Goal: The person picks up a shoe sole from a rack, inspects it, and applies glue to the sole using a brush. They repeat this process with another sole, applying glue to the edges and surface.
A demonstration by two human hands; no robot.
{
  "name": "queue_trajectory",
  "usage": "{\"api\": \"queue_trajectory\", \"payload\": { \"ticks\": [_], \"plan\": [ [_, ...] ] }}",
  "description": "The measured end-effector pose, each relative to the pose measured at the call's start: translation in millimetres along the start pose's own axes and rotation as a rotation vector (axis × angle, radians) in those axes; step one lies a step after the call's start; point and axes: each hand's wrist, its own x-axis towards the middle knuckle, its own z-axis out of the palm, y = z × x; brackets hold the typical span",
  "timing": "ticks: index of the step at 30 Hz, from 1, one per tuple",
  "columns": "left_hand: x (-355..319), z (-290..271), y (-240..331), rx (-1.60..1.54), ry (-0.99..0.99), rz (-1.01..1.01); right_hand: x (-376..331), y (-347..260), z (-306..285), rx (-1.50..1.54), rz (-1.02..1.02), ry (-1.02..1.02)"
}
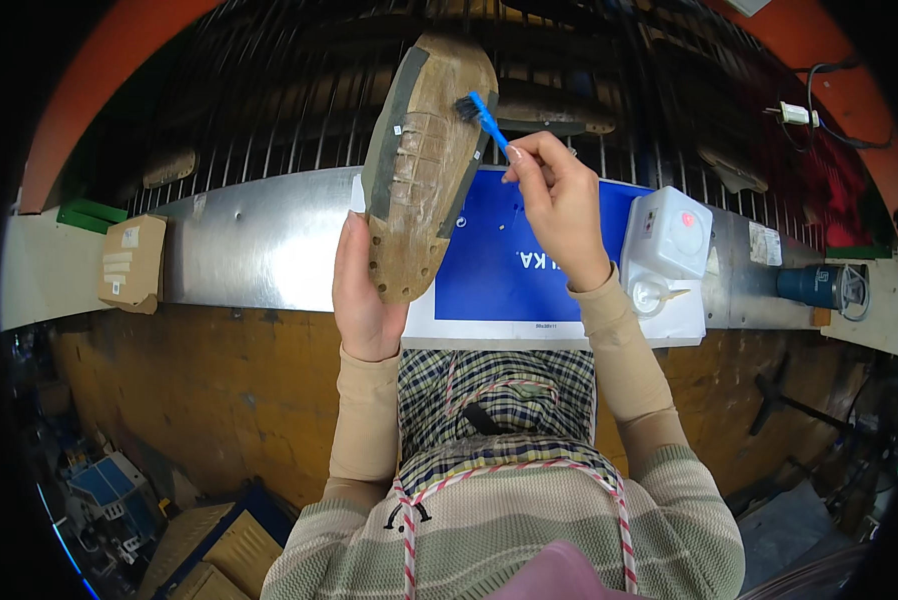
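My left hand (367,290) grips a large shoe sole (431,150) by its lower left edge, fingers hidden behind it. The sole is raised and tilted, its brown inner face toward me. A grey-green band runs along its sides, whitish smears cover the grid in its middle, and several holes dot the lower end. Pinched between thumb and fingers of my right hand (564,205) is a small blue brush (491,125). Its dark bristles meet the upper right part of the sole's face, near the side band.
A blue and white sheet (519,280) lies on the metal bench (249,235). On its right stand a white plastic container (681,235) and a small dish (649,296) with a stick. Behind is a barred rack with more soles (549,108). A cardboard box (132,263) and a dark tumbler (809,287) flank the bench.
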Motion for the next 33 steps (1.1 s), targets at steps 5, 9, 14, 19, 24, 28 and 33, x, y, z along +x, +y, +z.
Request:
{"api": "queue_trajectory", "payload": {
  "ticks": [5,9,14,19,24,28,33],
  "plan": [
    [-3.0,-7.3,5.5,0.117,-0.08,0.081,11.9,7.4,4.2,-0.377,-0.423,0.18],
    [-9.4,-11.1,6.7,0.084,-0.011,0.069,36.1,-0.2,-5.1,-0.515,-0.477,0.277],
    [-9.0,-15.8,4.5,0.063,-0.022,0.017,46.3,-15.6,-14.1,-0.472,-0.587,0.219],
    [-9.4,-17.5,-1.2,0.118,-0.016,0.029,32.3,-12.4,6.7,-0.543,-0.594,0.139],
    [-9.8,-18.5,0.2,0.176,-0.054,0.037,56.7,-5.1,5.9,-0.741,-0.51,0.211],
    [-14.5,-14.1,1.5,0.127,0.089,0.061,61.5,-7.4,-7.6,-0.607,-0.625,0.369],
    [-12.6,-11.8,2.1,0.159,0.035,0.078,52.4,-14.0,0.0,-0.687,-0.743,0.314]
  ]
}}
